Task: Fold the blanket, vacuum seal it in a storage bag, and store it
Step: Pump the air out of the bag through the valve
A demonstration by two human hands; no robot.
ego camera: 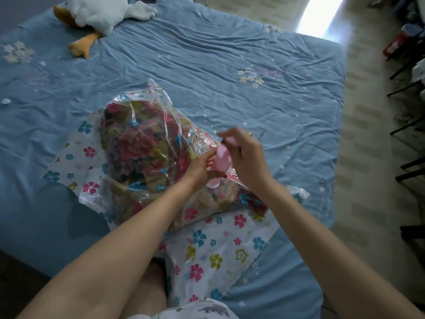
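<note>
A folded floral blanket (142, 153) lies inside a clear storage bag (76, 162) printed with coloured flowers, on the blue bed. A small pink hand pump (221, 161) stands on the bag's right side. My left hand (200, 168) grips the pump's lower body. My right hand (243, 153) holds the pump's top, slightly blurred. The bag's loose end (216, 254) trails toward me over the bed edge.
A white plush goose (99, 12) with orange feet lies at the bed's far left. The blue sheet (230, 65) spreads wide behind the bag. A floor strip (368, 157) runs along the right, with dark chair legs (407, 125) beyond it.
</note>
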